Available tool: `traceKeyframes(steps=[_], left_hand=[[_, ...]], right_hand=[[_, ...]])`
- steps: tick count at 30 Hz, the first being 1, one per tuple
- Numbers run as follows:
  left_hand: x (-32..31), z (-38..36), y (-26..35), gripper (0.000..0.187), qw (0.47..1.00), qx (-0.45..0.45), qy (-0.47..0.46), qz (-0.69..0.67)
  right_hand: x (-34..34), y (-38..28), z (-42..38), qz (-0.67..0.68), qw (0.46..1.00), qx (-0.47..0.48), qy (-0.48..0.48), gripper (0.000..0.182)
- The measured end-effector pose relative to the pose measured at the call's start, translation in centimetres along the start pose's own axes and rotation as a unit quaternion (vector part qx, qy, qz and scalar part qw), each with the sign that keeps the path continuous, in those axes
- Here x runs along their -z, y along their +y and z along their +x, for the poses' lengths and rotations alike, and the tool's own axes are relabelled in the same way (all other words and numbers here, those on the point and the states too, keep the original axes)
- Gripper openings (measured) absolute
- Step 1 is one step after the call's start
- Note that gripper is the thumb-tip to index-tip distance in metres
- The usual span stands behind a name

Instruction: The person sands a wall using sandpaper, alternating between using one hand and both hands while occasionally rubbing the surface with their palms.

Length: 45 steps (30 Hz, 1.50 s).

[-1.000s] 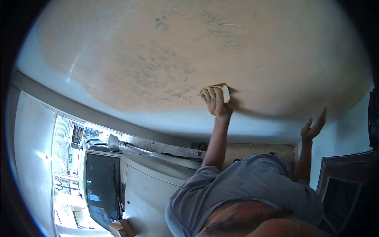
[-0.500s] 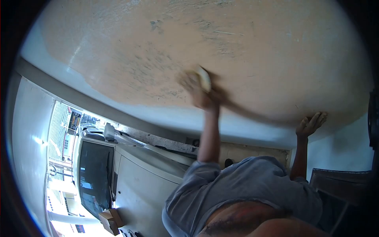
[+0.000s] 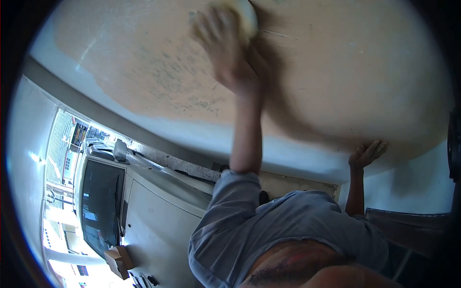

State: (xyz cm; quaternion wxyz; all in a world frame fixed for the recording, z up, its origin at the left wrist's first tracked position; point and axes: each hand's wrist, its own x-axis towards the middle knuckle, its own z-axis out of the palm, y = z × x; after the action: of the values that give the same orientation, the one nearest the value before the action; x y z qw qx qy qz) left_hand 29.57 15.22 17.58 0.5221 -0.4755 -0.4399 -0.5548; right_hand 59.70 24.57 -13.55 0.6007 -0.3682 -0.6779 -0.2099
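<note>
A pale, rounded pad (image 3: 248, 20) is held in my left hand (image 3: 224, 45), against a large upright surface (image 3: 336, 62). Motion blurs the fingers, and the pad's exact kind cannot be made out. Tan material covers much of the surface, with dark scuffs and scratches (image 3: 177, 72) left of my forearm and a whitish border along its lower edge. Lower and to the right, my right hand (image 3: 369, 153) rests flat against the same surface, fingers stretched out and holding nothing.
On the left stands a light-coloured vehicle (image 3: 161, 211) with a dark windscreen (image 3: 102, 206). A cardboard box (image 3: 118, 261) is beside it at the lower left. A dark, flat-topped object (image 3: 408, 228) lies at the lower right, close to my right arm.
My left hand has moved up the surface with the pad, and the arm is more extended. My right hand stays on the surface while the view shifts slightly.
</note>
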Motion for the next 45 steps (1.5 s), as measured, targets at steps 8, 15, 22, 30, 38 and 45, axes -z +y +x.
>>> traceKeyframes(steps=[8, 15, 22, 30, 38, 45], left_hand=[[2.4, -15.2, 5.1, 0.035, 0.989, -0.021, -0.139, -0.035], [-1.3, 9.9, 2.4, 0.031, 0.993, -0.116, 0.007, 0.034], [1.1, -16.1, 6.2, 0.04, 0.993, 0.012, -0.116, -0.021], [0.6, 3.2, -2.9, 0.023, 0.999, 0.027, -0.006, -0.016], [2.9, -7.3, -4.4, 0.033, 1.0, 0.017, 0.002, -0.015], [5.1, -10.9, -5.8, 0.032, 0.998, -0.013, -0.061, 0.011]], right_hand=[[1.1, 0.6, -1.1, 0.004, 1.0, 0.002, -0.026, 0.06], [1.8, 0.7, -1.3, 0.012, 0.998, -0.017, -0.054, 0.055], [3.0, 0.2, -1.3, 0.03, 0.994, -0.04, -0.094, 0.051], [3.8, 0.1, -0.8, 0.044, 0.991, -0.043, -0.119, 0.051], [3.5, -1.1, -0.6, 0.058, 0.987, -0.09, -0.119, 0.053], [3.4, -1.8, -0.8, 0.064, 0.99, -0.087, -0.086, 0.056]])
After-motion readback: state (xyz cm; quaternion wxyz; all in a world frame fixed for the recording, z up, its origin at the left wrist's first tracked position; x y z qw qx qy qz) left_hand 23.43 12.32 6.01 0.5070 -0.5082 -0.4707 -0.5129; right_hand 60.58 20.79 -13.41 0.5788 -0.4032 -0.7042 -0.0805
